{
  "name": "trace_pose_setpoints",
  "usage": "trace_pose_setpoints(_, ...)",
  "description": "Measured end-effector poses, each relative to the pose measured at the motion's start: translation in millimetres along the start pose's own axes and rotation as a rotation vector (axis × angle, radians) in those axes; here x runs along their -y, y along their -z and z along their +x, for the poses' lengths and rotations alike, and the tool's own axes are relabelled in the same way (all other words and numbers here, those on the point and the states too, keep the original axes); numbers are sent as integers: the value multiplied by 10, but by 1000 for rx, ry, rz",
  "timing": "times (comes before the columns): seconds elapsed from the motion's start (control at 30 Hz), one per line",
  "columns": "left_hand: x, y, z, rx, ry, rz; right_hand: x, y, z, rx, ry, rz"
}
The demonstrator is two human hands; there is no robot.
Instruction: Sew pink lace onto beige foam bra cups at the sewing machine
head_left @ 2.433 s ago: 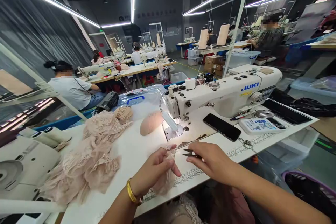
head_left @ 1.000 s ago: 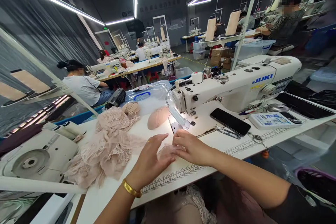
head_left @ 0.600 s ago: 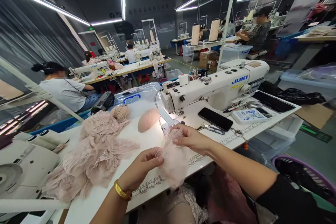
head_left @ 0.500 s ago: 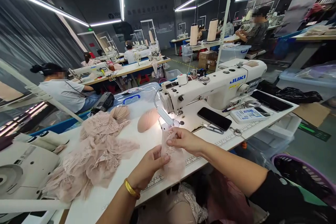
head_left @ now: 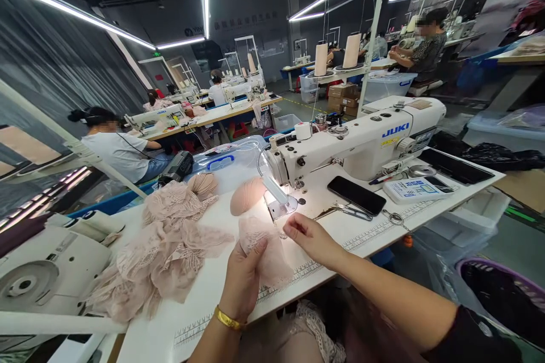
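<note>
My left hand (head_left: 244, 278), with a gold bracelet at the wrist, pinches a sheer pale pink lace piece (head_left: 270, 261) over the table's front part. My right hand (head_left: 309, 238) is just right of the lace, fingers curled together near the lit needle plate (head_left: 283, 208); whatever its fingertips hold, if anything, is too small to make out. Behind the lace lie pink moulded cups (head_left: 247, 195), beside the head of the white sewing machine (head_left: 353, 144). A heap of pink lace pieces (head_left: 166, 249) covers the table's left part, with another cup stack (head_left: 203, 184) at its back.
Right of my right hand lie a black phone (head_left: 356, 195), small scissors (head_left: 353, 211) and a white box (head_left: 411, 189). A second machine (head_left: 46, 272) stands at the left. Beyond the table are a clear plastic bin (head_left: 230, 159) and a seated person (head_left: 114, 144).
My right hand has come off the lace and moved slightly right. My left hand has turned more upright, still holding the lace, which has shifted down and left from the needle area.
</note>
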State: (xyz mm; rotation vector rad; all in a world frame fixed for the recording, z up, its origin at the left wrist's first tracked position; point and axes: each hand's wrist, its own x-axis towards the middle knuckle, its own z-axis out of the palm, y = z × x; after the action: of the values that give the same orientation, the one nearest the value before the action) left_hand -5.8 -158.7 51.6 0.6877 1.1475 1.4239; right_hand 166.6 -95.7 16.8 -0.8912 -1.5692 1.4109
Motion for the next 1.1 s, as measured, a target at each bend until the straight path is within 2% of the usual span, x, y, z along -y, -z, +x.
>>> trace_pose_setpoints(0.07, -1, -16, -29, 30, 12, 11, -1, -60, -33, 73, -5, -87)
trace_pose_setpoints(0.13, -8, -21, -50, 79, 22, 18, -6, -103, -44, 94, 0, -84)
trace_pose_setpoints(0.27, -22, 20, -69, 120, -11, -15, 15, -98, -10, 71, -87, 261)
trace_pose_setpoints(0.37, -17, 63, -69, 113, -29, -5, 67, -50, 2, 140, -224, 535)
trace_pose_setpoints(0.47, -2, 68, -71, 102, -45, 43, 115, -22, -4, 200, -322, 667)
trace_pose_setpoints(0.63, 41, 46, -103, 26, -47, 128, 145, -16, -8, 146, -370, 737)
trace_pose_setpoints(0.73, 51, 129, -113, 19, -40, 201, 131, -8, 9, 104, -350, 785)
trace_pose_setpoints(0.8, 2, 248, -73, 49, -88, 390, 92, 5, 46, 75, -319, 724)
trace_pose_setpoints(0.9, -202, 454, 130, 69, -247, 956, -26, 43, 149, 23, -203, 463)
trace_pose_setpoints(0.97, -382, 543, 375, -2, -386, 1313, -133, 76, 233, 5, -124, 292)
trace_pose_setpoints(1.03, -529, 562, 677, -63, -508, 1473, -236, 105, 302, 13, -86, 210)
trace_pose_setpoints(1.1, -599, 520, 982, -84, -550, 1515, -313, 126, 341, 29, -73, 195)
